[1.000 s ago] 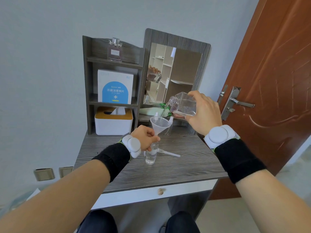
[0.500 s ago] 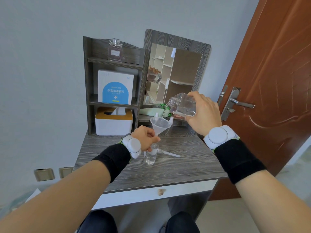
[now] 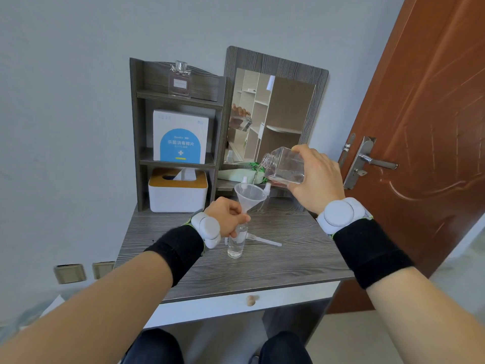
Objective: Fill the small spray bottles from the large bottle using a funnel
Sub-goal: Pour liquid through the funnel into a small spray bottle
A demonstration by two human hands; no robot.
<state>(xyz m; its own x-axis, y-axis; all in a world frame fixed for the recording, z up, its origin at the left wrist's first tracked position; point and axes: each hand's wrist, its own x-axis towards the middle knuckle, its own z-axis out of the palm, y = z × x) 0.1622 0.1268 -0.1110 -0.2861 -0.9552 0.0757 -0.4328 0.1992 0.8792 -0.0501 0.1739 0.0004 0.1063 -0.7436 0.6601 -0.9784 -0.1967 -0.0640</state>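
I see my right hand (image 3: 316, 179) wrapped around the large bottle (image 3: 284, 166), a clear square glass one, tipped w/ its neck down-left over the funnel (image 3: 249, 197). A thin stream of clear liquid runs from the mouth into the funnel cone. Bottle's abt half full, as far as I can judge thru the glass.

My left hand (image 3: 227, 219) is closed around the funnel stem and the neck of the small spray bottle (image 3: 236, 244), which stands upright on the counter (image 3: 288, 261), roughly mid-counter, a bit nearer the back edge than the front. Funnel sits in its mouth, upright. Clear liquid in the small bottle; exact level hard to read behind my fingers.

Just right of the small bottle, a white spray pump w/ dip tube (image 3: 263, 240) lies flat on the counter. Behind the funnel, near the back edge, two more small spray bottles (image 3: 267, 190) stand — mostly hidden, only white tops show.

Back-left corner: shelf unit (image 3: 136, 132) w/ a perfume bottle (image 3: 179, 80) on top, a blue-and-white wipes box (image 3: 181, 136) in the middle, a tissue box (image 3: 178, 190) at the bottom. A mirror (image 3: 273, 119) stands at the back, right of the shelf. Brown door (image 3: 425, 127) off the counter's right edge.
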